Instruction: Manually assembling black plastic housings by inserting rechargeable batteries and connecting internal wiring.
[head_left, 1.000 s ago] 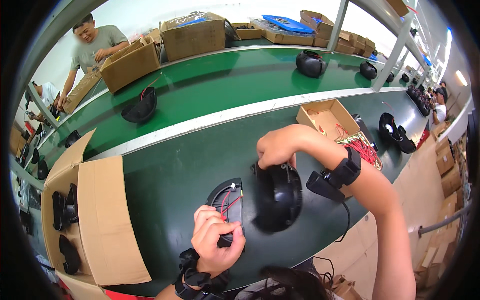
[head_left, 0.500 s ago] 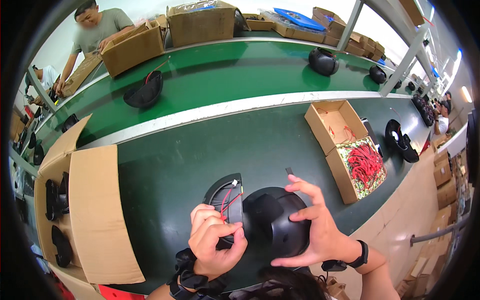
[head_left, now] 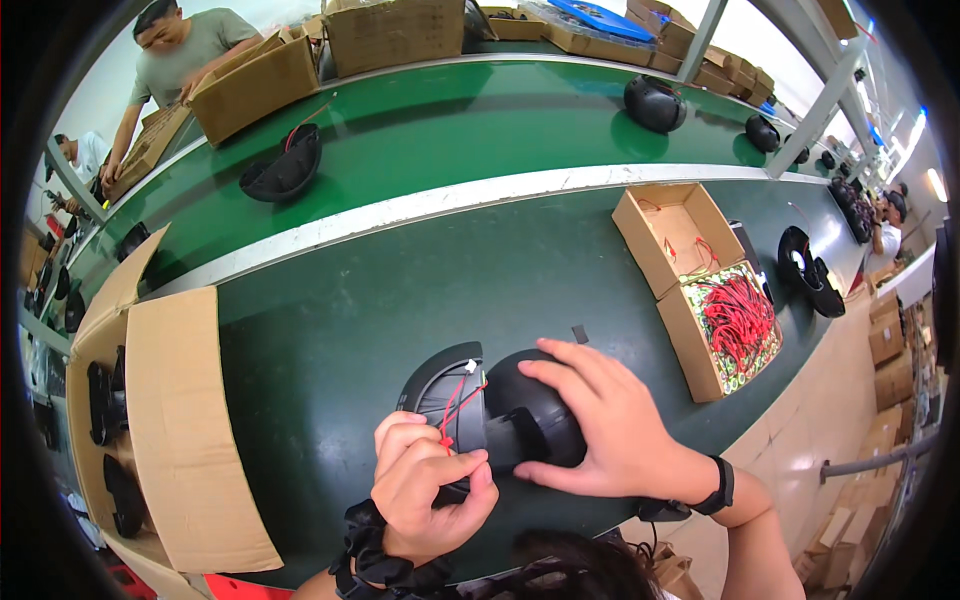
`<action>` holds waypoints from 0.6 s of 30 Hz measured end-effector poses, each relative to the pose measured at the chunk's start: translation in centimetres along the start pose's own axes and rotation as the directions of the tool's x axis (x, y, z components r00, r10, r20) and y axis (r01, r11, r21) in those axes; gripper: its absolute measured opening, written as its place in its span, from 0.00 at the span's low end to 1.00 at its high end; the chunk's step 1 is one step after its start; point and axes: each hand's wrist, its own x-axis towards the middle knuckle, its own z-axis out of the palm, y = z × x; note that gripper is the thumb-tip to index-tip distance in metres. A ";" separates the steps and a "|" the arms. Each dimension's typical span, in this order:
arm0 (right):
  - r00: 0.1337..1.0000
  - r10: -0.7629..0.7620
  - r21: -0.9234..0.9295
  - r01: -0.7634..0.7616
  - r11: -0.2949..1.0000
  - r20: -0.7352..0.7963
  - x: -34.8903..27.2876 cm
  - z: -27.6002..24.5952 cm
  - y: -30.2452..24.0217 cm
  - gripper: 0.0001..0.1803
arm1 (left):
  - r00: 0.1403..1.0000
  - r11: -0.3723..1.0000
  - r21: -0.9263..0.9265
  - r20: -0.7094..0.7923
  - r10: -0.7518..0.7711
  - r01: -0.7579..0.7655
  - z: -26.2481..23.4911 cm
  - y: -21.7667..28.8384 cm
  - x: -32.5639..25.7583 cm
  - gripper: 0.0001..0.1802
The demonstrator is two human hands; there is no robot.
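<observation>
My left hand (head_left: 425,485) is closed with fingers pinched at the flat edge of a black half-round shell (head_left: 432,385). Thin red and black wires (head_left: 455,405) run over the shell's ribbed inner face, with a small white connector (head_left: 471,367) near its top. Beside it, my right hand (head_left: 610,425) wraps round a larger black domed shell (head_left: 512,375), thumb below and fingers over the top. The two pieces sit edge to edge, close together over the dark green bench (head_left: 400,270); whether they touch is hard to make out. My left fingertips partly hide the wires.
A small dark strip (head_left: 580,334) lies beyond my right hand. To the right stand a cardboard box of red-wired parts (head_left: 692,345) and an open black shell (head_left: 806,272). An open carton (head_left: 190,430) with black parts is at left. Beyond runs a green belt (head_left: 420,125); a person (head_left: 190,55) works there.
My right hand has closed over the domed shell, turned it, and moved it left against the half-round shell. My left hand keeps its hold. The whole view has shifted slightly.
</observation>
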 end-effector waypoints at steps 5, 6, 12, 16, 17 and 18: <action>0.988 0.134 0.522 -0.073 0.850 -0.079 0.2 0.1 2.8 0.24 | 0.999 0.998 0.043 0.006 -0.039 0.038 -0.4 0.1 0.0 0.12; 0.984 0.162 0.611 -0.083 0.787 -0.074 -0.2 0.4 3.0 0.23 | 0.999 0.998 0.041 0.006 -0.041 0.040 -0.3 0.1 0.0 0.12; 0.959 0.265 0.893 -0.034 0.448 -0.096 -1.0 2.8 3.1 0.22 | 0.998 0.998 0.048 0.037 -0.042 0.040 -0.3 0.2 0.3 0.12; 0.985 0.157 0.806 -0.039 0.590 -0.067 -0.2 4.8 1.5 0.30 | 0.997 0.999 0.045 0.068 -0.028 0.025 -0.3 0.2 0.4 0.09; 0.987 0.132 0.794 -0.012 0.607 -0.086 0.1 5.0 0.8 0.30 | 0.997 0.999 0.033 0.079 -0.014 0.012 -0.3 0.1 0.5 0.07; 0.980 0.150 0.807 0.020 0.590 -0.134 0.4 5.7 0.7 0.28 | 0.997 0.999 0.035 0.080 -0.013 0.011 -0.4 0.1 0.4 0.07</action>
